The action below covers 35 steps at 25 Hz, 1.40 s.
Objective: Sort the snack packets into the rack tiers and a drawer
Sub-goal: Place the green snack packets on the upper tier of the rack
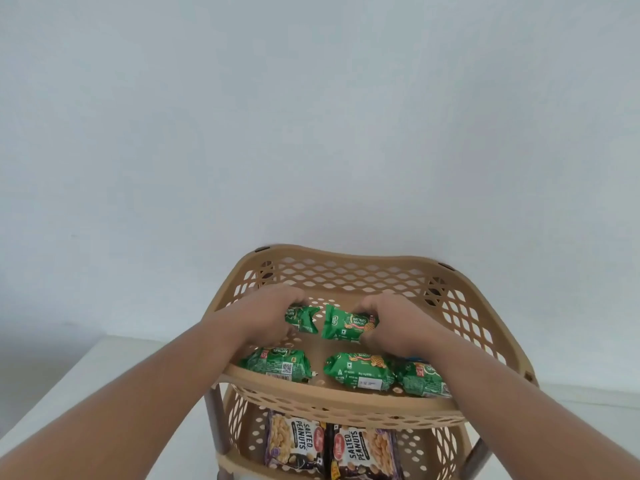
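While below, peanut packets (332, 448).

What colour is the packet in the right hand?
Green, with some orange print: the packet held by the right hand, seen in the head view.

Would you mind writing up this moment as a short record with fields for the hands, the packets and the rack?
left hand: grips a green biscuit packet in the top tier
right hand: grips a second green packet beside it
loose green packets: three along the top tier's front, at left, middle and right
lower tier: two salted peanut packets side by side
drawer: not in view
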Available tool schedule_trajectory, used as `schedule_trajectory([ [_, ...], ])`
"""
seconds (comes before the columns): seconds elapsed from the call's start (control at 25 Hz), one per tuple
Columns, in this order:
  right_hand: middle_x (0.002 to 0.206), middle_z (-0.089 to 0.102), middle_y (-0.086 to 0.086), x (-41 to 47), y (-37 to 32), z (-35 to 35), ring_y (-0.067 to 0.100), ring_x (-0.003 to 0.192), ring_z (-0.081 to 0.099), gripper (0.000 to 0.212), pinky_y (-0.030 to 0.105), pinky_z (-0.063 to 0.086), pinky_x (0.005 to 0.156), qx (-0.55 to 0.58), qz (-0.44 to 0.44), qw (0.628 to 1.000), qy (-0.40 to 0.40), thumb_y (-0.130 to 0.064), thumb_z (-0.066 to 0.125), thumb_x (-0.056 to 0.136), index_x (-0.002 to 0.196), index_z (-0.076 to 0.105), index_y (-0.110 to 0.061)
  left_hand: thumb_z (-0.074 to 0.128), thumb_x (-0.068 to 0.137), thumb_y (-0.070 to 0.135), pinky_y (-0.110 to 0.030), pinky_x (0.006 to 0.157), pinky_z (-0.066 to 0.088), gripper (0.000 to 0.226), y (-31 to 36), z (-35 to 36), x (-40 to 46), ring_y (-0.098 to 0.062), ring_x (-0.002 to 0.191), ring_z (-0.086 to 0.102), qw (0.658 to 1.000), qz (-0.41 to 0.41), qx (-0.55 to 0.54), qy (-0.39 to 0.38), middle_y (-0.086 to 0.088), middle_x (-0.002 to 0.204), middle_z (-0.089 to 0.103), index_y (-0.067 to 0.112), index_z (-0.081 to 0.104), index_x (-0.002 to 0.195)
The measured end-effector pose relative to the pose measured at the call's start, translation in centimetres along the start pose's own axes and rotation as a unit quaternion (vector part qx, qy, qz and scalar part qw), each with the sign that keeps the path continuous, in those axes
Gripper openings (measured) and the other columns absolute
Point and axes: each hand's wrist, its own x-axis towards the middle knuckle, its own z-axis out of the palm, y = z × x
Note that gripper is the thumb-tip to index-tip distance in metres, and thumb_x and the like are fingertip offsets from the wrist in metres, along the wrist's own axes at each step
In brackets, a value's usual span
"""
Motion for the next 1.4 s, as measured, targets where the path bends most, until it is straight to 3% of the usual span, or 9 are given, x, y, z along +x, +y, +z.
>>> schedule_trajectory([
  [0.12,0.125,0.065,-0.009,-0.03,-0.09,0.15,0.009,0.096,0.057,0.051,0.027,0.047,0.082,-0.031,-0.009,0.999,-0.004,-0.022,0.077,0.084,0.132,0.064,-0.031,0.071,0.091,0.014,-0.034,0.107,0.040,0.057,0.12,0.03,-0.21,-0.019,0.136,0.048,1.000,-0.010,0.028,-0.004,0.005,0.150,0.051,0.030,0.051,0.142],
  [0.52,0.138,0.061,-0.003,0.27,0.10,0.84,0.015,0.115,0.056,0.053,0.024,0.037,0.086,-0.029,-0.013,0.999,-0.030,-0.026,0.076,0.090,0.140,0.059,-0.029,0.074,0.089,0.015,-0.035,0.105,0.044,0.057,-0.04,0.12,0.27,-0.021,0.132,0.052,0.998,-0.024,0.029,-0.051,0.002,0.147,0.054,0.030,0.053,0.141],
  [0.76,0.133,0.065,-0.005,0.17,0.09,0.74,0.013,0.109,0.058,0.051,0.028,0.044,0.087,0.023,-0.007,0.999,-0.029,-0.028,0.077,0.089,0.137,0.060,-0.031,0.078,0.087,0.021,-0.034,0.108,0.041,0.064,0.17,-0.05,0.04,-0.021,0.135,0.050,0.998,-0.015,0.014,-0.062,0.002,0.150,0.051,0.029,0.050,0.145],
  [1.0,0.136,0.063,-0.005,0.18,0.28,0.73,0.014,0.115,0.059,0.053,0.028,0.045,0.089,0.036,-0.008,0.999,-0.029,-0.030,0.076,0.090,0.139,0.059,-0.030,0.076,0.089,0.023,-0.034,0.109,0.040,0.064,-0.02,-0.12,0.14,-0.021,0.137,0.048,0.998,-0.015,-0.002,-0.059,0.002,0.152,0.050,0.028,0.048,0.146],
  [1.2,0.123,0.067,-0.004,0.40,0.31,0.83,0.012,0.098,0.063,0.044,0.025,0.046,0.074,0.017,-0.010,0.999,-0.037,-0.026,0.074,0.092,0.135,0.063,-0.028,0.072,0.092,0.023,-0.034,0.104,0.043,0.051,-0.33,-0.02,0.31,-0.020,0.132,0.053,0.999,-0.013,-0.009,-0.052,0.003,0.146,0.056,0.030,0.054,0.139],
  [1.4,0.124,0.066,-0.004,0.40,0.34,0.79,0.012,0.102,0.060,0.044,0.024,0.045,0.079,0.015,-0.017,0.999,-0.033,-0.024,0.073,0.092,0.135,0.062,-0.026,0.076,0.089,0.023,-0.028,0.097,0.039,0.056,-0.53,0.04,0.40,-0.017,0.127,0.053,0.998,-0.009,-0.021,-0.066,0.005,0.141,0.057,0.029,0.053,0.140],
])
